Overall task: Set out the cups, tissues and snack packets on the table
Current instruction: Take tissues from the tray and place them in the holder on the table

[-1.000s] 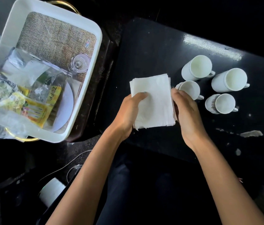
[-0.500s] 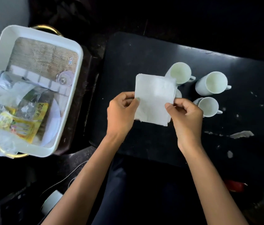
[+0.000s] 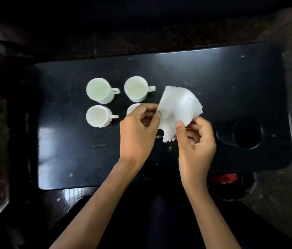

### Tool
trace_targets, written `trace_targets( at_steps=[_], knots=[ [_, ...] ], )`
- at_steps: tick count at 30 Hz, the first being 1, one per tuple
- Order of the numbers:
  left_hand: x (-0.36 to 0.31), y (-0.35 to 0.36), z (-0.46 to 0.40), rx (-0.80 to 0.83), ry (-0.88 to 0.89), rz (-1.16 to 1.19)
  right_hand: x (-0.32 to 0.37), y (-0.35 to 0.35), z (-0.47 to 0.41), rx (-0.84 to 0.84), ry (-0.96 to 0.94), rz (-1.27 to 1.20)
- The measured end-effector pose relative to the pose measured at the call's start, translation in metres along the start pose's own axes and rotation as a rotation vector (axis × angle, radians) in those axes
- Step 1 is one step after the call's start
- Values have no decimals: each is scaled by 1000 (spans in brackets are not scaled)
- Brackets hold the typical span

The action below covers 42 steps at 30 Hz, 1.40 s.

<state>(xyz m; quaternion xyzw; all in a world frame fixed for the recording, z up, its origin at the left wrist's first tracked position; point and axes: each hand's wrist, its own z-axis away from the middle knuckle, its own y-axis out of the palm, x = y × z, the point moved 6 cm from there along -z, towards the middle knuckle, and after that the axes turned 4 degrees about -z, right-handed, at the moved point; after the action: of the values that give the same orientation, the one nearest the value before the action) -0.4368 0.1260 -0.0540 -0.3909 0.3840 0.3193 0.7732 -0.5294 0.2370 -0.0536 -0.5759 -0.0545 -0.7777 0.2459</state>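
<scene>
Tissues (image 3: pixel 179 108), a white fanned wad, are hanging above the black table (image 3: pixel 222 72) just right of four white cups (image 3: pixel 97 89). Left hand (image 3: pixel 138 133) is pinching the wad's left edge; right hand (image 3: pixel 195 141) is pinching its lower edge. One cup is sitting partly hidden behind the left hand. Bare tabletop is stretching right toward a round recess (image 3: pixel 247 133) near the right edge, and forward to the near edge.
</scene>
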Motion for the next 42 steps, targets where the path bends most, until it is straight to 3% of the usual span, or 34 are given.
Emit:
trace_targets(
  at_steps=[8,14,25,34,42],
  knots=[
    [-49,134,13,289,175,-83,-4,-111,-33,-310,41,-123],
    [-53,204,26,482,229,-115,-22,-152,-46,-449,73,-193],
    [-27,247,35,527,314,-288,-54,-165,-57,-468,121,-237],
    [-13,257,23,448,387,-648,-78,-168,-68,-370,228,77],
    [4,257,21,545,323,-626,-83,-170,-64,-380,247,136]
  ],
)
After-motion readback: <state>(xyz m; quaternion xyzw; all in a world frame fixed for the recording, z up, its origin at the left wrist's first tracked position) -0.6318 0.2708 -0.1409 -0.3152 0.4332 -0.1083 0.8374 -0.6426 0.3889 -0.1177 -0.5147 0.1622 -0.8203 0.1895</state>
